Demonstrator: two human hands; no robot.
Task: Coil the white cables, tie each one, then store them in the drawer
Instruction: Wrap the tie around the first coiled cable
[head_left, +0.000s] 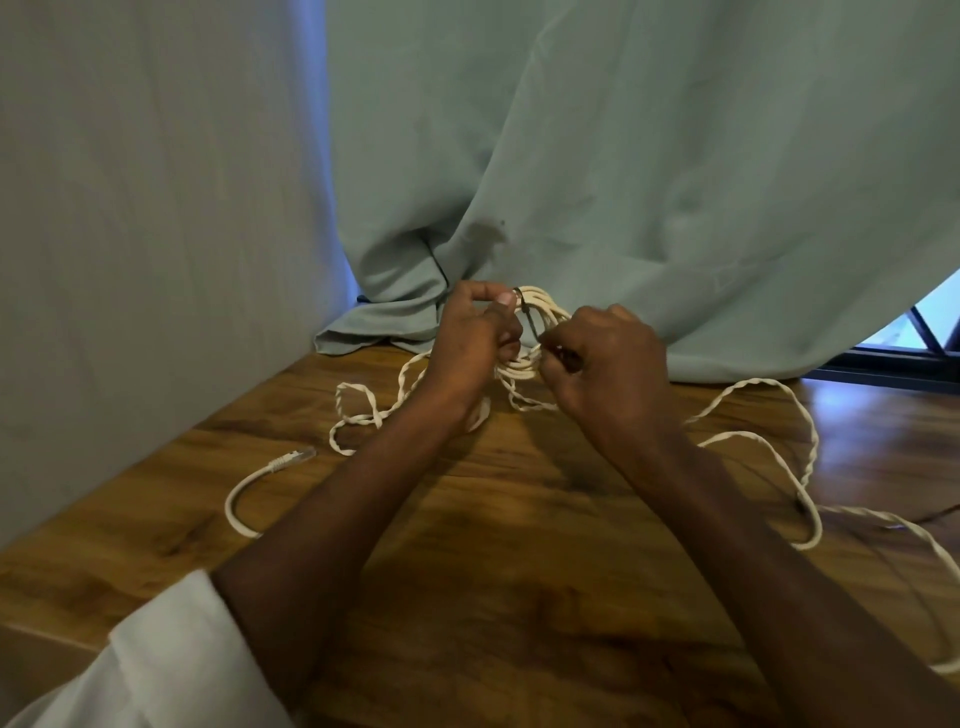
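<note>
Centre frame, above the wooden table (519, 545): left hand (470, 338) grips the white cable coil (540, 306), thumb and fingers pinching a dark tie (529, 317); right hand (608, 364) is clenched on the coil's lower loops. Loose cable (769, 441) trails right. Best to keep loops bunched and cinch the tie snug. No drawer in view.

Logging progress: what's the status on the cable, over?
Both hands, left hand and right hand, gripping coiled cable. Dark tie on coil. Loose cable trailing on table.
</note>
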